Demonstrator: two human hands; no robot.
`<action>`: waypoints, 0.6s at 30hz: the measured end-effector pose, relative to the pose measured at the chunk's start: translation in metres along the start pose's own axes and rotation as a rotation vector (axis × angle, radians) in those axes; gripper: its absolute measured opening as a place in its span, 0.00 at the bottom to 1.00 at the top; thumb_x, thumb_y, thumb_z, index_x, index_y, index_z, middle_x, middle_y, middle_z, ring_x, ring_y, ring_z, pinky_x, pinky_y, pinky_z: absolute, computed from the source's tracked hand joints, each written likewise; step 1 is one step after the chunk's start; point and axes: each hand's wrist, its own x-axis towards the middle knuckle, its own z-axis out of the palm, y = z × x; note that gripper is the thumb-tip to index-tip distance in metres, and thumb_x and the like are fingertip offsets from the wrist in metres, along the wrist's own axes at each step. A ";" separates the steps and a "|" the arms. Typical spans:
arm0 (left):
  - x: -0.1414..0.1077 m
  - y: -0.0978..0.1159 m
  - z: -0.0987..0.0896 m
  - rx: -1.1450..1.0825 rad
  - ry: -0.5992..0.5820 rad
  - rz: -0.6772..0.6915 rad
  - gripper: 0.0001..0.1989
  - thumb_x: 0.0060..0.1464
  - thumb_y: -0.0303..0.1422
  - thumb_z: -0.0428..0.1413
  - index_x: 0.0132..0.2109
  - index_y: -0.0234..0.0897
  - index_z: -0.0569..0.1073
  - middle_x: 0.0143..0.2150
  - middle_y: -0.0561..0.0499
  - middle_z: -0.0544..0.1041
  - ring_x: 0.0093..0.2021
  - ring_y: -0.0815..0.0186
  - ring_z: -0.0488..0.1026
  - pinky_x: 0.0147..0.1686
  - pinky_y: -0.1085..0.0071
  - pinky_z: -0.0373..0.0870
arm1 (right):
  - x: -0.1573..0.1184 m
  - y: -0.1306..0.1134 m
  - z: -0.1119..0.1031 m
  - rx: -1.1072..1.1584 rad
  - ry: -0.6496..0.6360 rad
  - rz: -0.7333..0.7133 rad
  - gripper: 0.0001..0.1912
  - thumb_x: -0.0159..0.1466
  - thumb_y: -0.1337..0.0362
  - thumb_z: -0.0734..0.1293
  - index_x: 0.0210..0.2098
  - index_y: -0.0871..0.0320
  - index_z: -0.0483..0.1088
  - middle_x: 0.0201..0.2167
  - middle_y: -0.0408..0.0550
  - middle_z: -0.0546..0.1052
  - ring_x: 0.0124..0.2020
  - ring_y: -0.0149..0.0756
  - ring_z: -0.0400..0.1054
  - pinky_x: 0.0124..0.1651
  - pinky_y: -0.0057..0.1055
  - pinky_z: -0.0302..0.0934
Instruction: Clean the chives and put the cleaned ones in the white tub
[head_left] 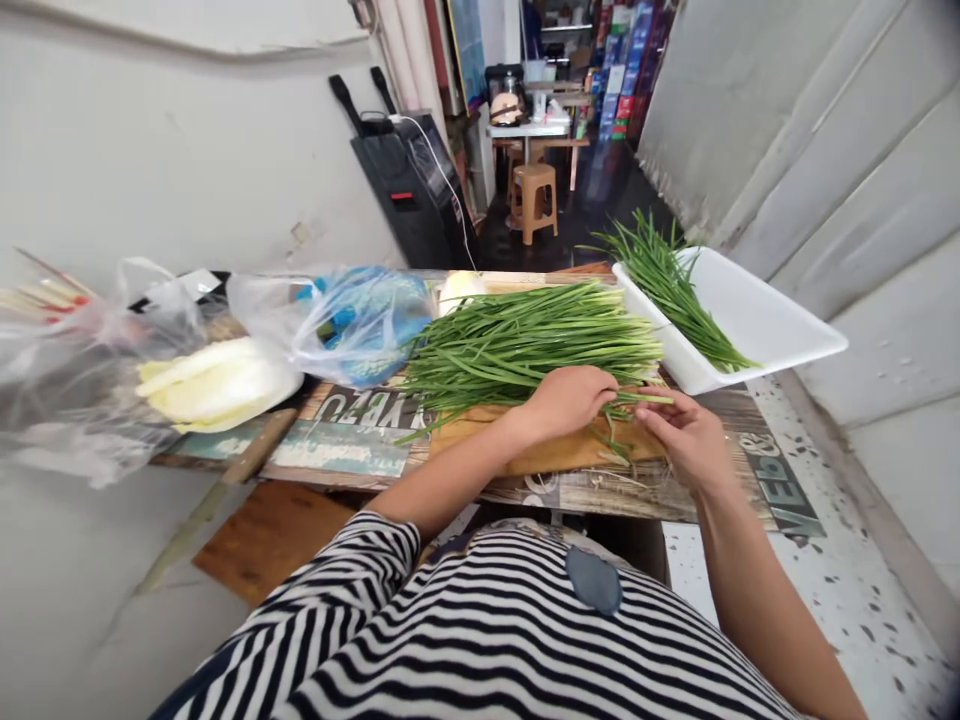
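A large heap of green garlic chives (532, 335) lies across a wooden cutting board (544, 450), pale stem ends to the right. My left hand (574, 400) is closed around a few chives at the near right side of the heap. Just to its right, my right hand (686, 430) pinches the pale ends of these stems between thumb and fingers. Loose trimmings lie on the board below my hands. More chives (667, 285) rest in a white plastic tub (780, 320) beyond my right hand.
On the left stand a Chinese cabbage (221, 385), a knife (259, 445) jutting over the table edge, and a clear plastic bag (90, 370). A blue-patterned bag (367, 320) sits nearer the heap. Behind the table are a black speaker (420, 190) and a brown stool (535, 200).
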 end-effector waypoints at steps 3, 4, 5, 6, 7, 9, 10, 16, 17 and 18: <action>-0.002 0.002 -0.002 -0.023 -0.031 -0.009 0.13 0.63 0.33 0.47 0.45 0.38 0.76 0.46 0.48 0.80 0.45 0.61 0.75 0.45 0.68 0.69 | 0.003 0.005 0.004 0.038 0.019 0.058 0.21 0.50 0.52 0.76 0.40 0.56 0.78 0.32 0.47 0.81 0.28 0.35 0.73 0.36 0.36 0.70; -0.003 0.002 -0.003 -0.026 -0.040 -0.008 0.13 0.63 0.33 0.47 0.45 0.38 0.76 0.46 0.49 0.80 0.45 0.61 0.75 0.44 0.68 0.69 | 0.004 0.005 0.005 0.018 0.033 0.057 0.21 0.50 0.52 0.76 0.39 0.57 0.78 0.32 0.48 0.81 0.28 0.35 0.73 0.36 0.36 0.70; -0.004 0.002 -0.002 -0.025 -0.045 -0.006 0.13 0.63 0.33 0.48 0.45 0.38 0.76 0.46 0.49 0.80 0.45 0.61 0.75 0.44 0.68 0.69 | 0.005 0.004 0.006 -0.022 0.049 0.040 0.20 0.51 0.52 0.75 0.38 0.57 0.78 0.32 0.48 0.81 0.29 0.36 0.74 0.37 0.37 0.70; -0.005 0.002 -0.002 -0.020 -0.047 -0.005 0.13 0.63 0.33 0.48 0.45 0.38 0.76 0.46 0.49 0.80 0.45 0.61 0.75 0.44 0.68 0.69 | 0.006 0.002 0.006 -0.081 0.058 0.004 0.18 0.52 0.52 0.75 0.37 0.57 0.79 0.32 0.49 0.81 0.31 0.37 0.74 0.38 0.37 0.69; -0.006 0.002 -0.002 -0.014 -0.045 -0.003 0.13 0.63 0.34 0.48 0.45 0.38 0.76 0.46 0.49 0.80 0.45 0.61 0.75 0.44 0.68 0.69 | 0.007 -0.001 0.005 -0.151 0.058 -0.049 0.16 0.52 0.53 0.74 0.35 0.57 0.79 0.33 0.49 0.81 0.33 0.39 0.74 0.39 0.37 0.69; -0.007 0.001 -0.001 0.001 -0.040 0.000 0.13 0.63 0.34 0.48 0.46 0.38 0.75 0.46 0.49 0.79 0.45 0.62 0.75 0.44 0.68 0.69 | 0.009 -0.008 0.004 -0.293 0.012 -0.174 0.13 0.54 0.54 0.72 0.33 0.55 0.79 0.35 0.49 0.81 0.37 0.40 0.74 0.41 0.37 0.69; -0.007 0.001 -0.001 0.009 -0.045 0.004 0.13 0.63 0.34 0.47 0.46 0.38 0.76 0.46 0.48 0.79 0.45 0.62 0.75 0.44 0.69 0.69 | 0.009 -0.011 0.003 -0.348 -0.021 -0.227 0.11 0.56 0.54 0.72 0.33 0.55 0.79 0.35 0.48 0.81 0.38 0.40 0.74 0.42 0.37 0.68; -0.005 -0.002 -0.001 -0.052 -0.107 0.022 0.16 0.64 0.36 0.47 0.42 0.37 0.79 0.42 0.47 0.80 0.42 0.64 0.74 0.40 0.72 0.67 | 0.007 -0.017 0.013 -0.381 0.001 -0.303 0.10 0.59 0.55 0.69 0.31 0.54 0.77 0.33 0.48 0.80 0.37 0.39 0.73 0.43 0.37 0.67; -0.004 -0.003 -0.001 -0.079 -0.108 0.011 0.16 0.64 0.36 0.47 0.41 0.37 0.79 0.41 0.47 0.80 0.41 0.64 0.74 0.40 0.72 0.66 | 0.006 -0.014 0.018 -0.341 0.023 -0.287 0.10 0.59 0.55 0.69 0.30 0.55 0.77 0.32 0.48 0.79 0.37 0.39 0.72 0.43 0.37 0.67; -0.004 -0.003 -0.001 -0.101 -0.105 -0.005 0.16 0.64 0.37 0.47 0.40 0.37 0.79 0.40 0.47 0.81 0.39 0.65 0.74 0.39 0.73 0.65 | 0.007 -0.011 0.022 -0.288 0.047 -0.263 0.10 0.58 0.55 0.69 0.30 0.55 0.76 0.32 0.47 0.79 0.37 0.38 0.72 0.43 0.37 0.66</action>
